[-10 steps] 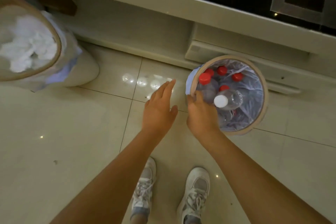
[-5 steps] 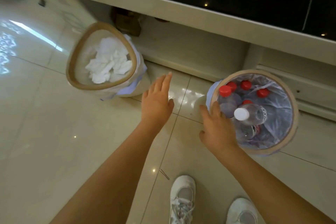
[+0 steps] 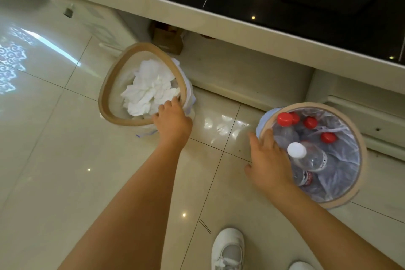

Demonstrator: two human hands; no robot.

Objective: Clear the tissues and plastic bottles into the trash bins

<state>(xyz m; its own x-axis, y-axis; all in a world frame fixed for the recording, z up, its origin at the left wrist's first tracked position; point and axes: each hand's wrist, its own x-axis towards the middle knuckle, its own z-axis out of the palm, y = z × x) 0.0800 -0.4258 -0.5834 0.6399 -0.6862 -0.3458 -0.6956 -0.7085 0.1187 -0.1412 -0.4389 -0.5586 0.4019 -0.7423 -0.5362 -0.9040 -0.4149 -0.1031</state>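
Seen from above, the left hand [image 3: 173, 121] curls over the near rim of the tissue bin [image 3: 109, 103] holding crumpled tissues [image 3: 149, 90], while the right hand [image 3: 270, 164] rests fingers spread on the rim of the bottle bin [image 3: 362, 160] full of plastic bottles [image 3: 309, 158].

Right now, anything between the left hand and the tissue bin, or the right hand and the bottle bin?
Nothing visible. The left hand is already on the tan rim of the tissue-filled bin; the right hand rests on the rim of the bag-lined bottle bin.
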